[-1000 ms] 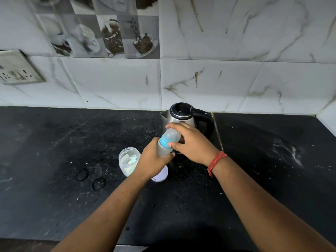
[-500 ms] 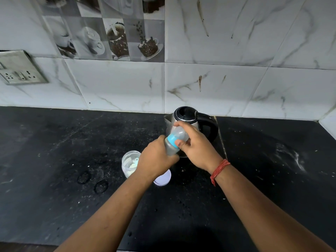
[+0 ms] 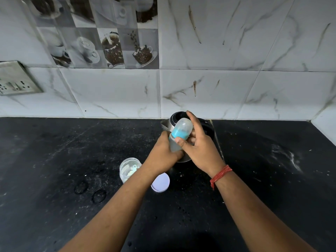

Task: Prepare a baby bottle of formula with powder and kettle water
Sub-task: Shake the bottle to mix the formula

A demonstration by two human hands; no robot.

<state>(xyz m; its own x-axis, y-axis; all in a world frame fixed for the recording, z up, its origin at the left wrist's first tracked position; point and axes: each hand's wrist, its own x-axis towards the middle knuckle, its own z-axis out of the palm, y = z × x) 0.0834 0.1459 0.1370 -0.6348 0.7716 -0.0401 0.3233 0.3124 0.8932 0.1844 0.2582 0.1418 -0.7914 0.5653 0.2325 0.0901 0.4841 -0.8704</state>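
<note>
A clear baby bottle (image 3: 179, 134) with a blue collar and a clear cap is held tilted above the counter, in front of a steel kettle (image 3: 168, 125) with a black lid and handle. My left hand (image 3: 161, 154) grips the bottle's lower body. My right hand (image 3: 198, 148) touches the blue collar with thumb and fingers, the index finger raised beside the cap. An open clear powder jar (image 3: 128, 170) with a pale scoop inside stands left of my left wrist. Its lilac lid (image 3: 161, 182) lies flat on the counter.
The black stone counter (image 3: 63, 160) meets a white marble-tiled wall at the back. A switch and socket plate (image 3: 16, 79) is on the wall at far left. Wet ring marks (image 3: 98, 195) and white powder smears (image 3: 291, 159) mark the counter.
Both hands have lifted the bottle slightly up and back toward the kettle. My right hand has loosened from around the cap to a fingertip hold at the collar.
</note>
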